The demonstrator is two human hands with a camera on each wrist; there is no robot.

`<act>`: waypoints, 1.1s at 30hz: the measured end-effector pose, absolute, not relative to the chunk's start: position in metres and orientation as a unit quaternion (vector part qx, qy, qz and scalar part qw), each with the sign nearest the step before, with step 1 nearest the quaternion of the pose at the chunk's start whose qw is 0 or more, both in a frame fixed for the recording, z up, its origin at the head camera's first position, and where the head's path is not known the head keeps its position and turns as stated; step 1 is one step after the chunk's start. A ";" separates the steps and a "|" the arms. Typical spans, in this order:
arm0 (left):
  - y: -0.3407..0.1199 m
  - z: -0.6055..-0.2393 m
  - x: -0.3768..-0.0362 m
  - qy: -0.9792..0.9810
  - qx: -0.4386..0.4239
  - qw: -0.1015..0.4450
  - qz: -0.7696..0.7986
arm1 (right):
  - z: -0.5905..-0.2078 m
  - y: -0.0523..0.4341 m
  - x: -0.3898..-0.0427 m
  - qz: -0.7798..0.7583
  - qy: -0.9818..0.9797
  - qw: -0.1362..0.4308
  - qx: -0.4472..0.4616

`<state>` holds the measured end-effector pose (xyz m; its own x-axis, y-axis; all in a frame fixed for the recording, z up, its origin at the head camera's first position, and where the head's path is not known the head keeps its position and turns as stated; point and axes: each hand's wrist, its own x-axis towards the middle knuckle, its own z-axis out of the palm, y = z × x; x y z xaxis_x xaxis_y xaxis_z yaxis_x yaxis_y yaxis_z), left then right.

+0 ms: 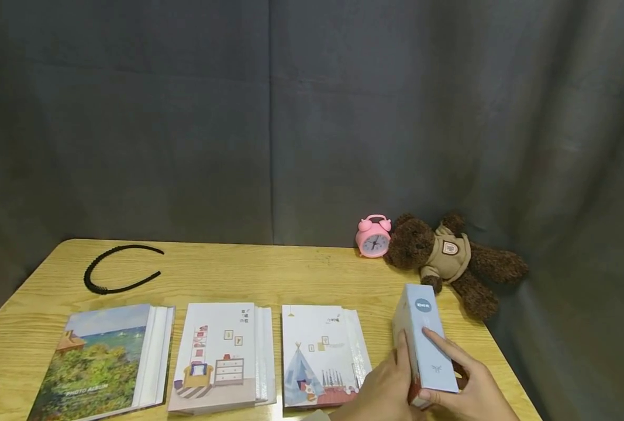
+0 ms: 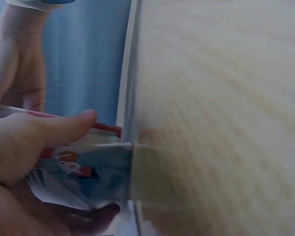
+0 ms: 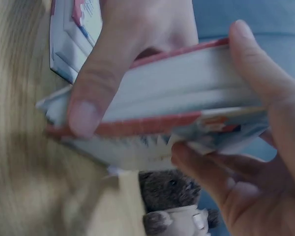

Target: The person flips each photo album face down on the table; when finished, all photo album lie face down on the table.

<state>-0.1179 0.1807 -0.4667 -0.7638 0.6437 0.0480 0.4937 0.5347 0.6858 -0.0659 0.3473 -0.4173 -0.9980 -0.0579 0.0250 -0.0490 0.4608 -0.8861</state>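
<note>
Wooden table (image 1: 269,275): one cover (image 1: 96,356) reads "PHOTO ALBUM"; left fingers (image 1: 403,352) and right fingers (image 1: 451,349) grip a blue-spined book (image 1: 428,362).

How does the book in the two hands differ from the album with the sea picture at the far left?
The held book is turned on edge between the left hand and right hand; the sea album lies flat, untouched.
Toward the head camera, the held book shows a pale blue spine with a round badge; the sea album shows its landscape cover.
Both carry printed decoration.
</note>
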 end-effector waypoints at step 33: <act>0.188 -0.467 -0.120 0.874 0.485 -0.013 -0.003 | -0.465 0.430 -0.070 -0.322 0.940 0.117 -0.001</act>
<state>-0.1199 0.1880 -0.4673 -0.5285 0.8487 0.0196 0.8486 0.5288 -0.0181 -0.0696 0.4303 -0.4653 -0.9728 -0.0762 -0.2187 0.0740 0.7927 -0.6051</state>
